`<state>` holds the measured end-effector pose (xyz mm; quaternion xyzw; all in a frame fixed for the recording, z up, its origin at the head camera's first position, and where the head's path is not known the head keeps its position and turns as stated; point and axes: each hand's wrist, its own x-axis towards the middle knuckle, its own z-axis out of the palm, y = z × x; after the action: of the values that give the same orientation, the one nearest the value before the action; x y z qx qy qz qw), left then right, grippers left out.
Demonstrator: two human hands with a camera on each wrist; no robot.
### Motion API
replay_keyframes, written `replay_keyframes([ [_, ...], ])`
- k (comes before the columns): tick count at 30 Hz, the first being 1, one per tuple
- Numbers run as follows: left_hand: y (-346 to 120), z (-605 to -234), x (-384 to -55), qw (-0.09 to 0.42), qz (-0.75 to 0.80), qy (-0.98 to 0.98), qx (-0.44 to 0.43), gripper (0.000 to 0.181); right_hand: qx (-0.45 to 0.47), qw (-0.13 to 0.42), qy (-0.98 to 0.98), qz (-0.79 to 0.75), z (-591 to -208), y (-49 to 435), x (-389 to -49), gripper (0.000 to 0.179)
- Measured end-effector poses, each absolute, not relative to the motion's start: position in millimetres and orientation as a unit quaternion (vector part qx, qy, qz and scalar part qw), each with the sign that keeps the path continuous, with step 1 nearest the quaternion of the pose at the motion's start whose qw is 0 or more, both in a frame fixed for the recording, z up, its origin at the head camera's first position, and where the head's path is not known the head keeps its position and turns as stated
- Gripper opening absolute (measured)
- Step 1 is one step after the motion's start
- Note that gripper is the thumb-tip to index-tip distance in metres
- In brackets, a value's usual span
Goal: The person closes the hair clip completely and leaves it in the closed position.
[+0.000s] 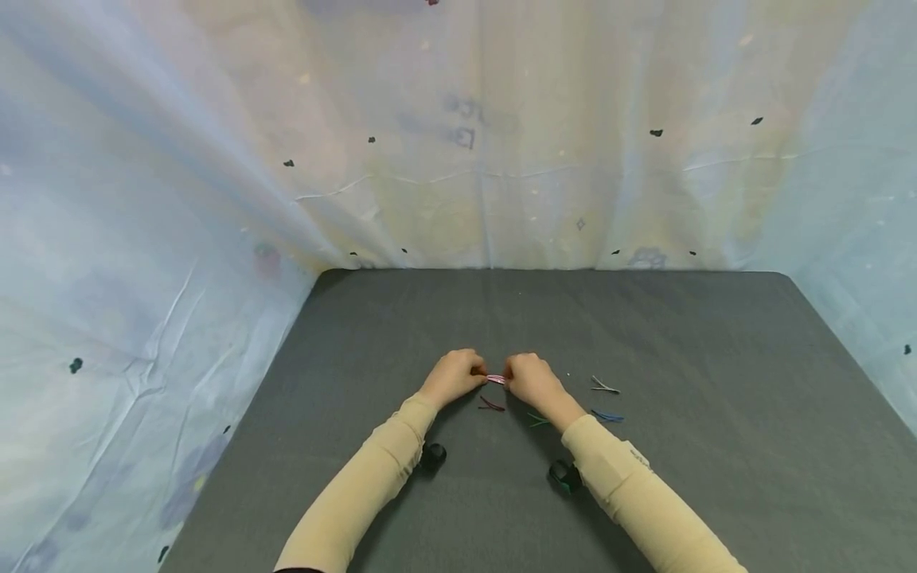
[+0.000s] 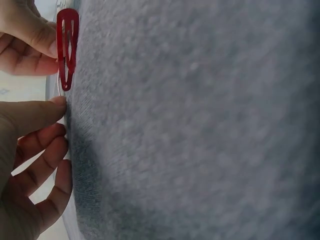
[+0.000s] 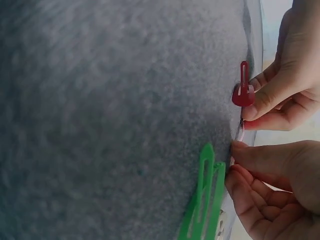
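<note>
A pink snap hair clip (image 1: 496, 380) spans the short gap between both hands, just over the dark table. My left hand (image 1: 453, 376) pinches one end with thumb and fingertips. The other end is between the thumb and fingers of my right hand (image 1: 533, 379). Mostly covered by the fingertips, the clip shows only as a thin pale strip in the wrist views. A red snap hair clip (image 2: 66, 47) lies on the cloth near the hands. By the right hand there is a green snap hair clip (image 3: 205, 200), partly behind the forearm in the head view.
Right of the right hand lie a whitish hair clip (image 1: 605, 386) and a blue one (image 1: 607, 416). The table (image 1: 401, 318) has a dark grey cloth cover. Pale patterned curtains (image 1: 494, 159) stand along its back and sides. Dark wrist-worn devices sit under both forearms.
</note>
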<state>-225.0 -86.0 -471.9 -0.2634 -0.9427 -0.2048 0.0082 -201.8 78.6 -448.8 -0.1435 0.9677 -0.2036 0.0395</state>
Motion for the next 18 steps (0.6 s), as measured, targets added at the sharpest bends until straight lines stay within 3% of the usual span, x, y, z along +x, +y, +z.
replay_keyframes([
  [8,-84.8,-473.3,-221.2,0.014,-0.19,-0.949,-0.252,0.008,-0.146,0.046,0.964,-0.219,-445.8,78.7,-200.9,0.009],
  [18,-80.3,-459.1,-214.8,0.017,-0.194,-0.948,-0.25,0.016,-0.154,0.013,0.945,-0.289,-432.4,94.3,-192.3,0.018],
])
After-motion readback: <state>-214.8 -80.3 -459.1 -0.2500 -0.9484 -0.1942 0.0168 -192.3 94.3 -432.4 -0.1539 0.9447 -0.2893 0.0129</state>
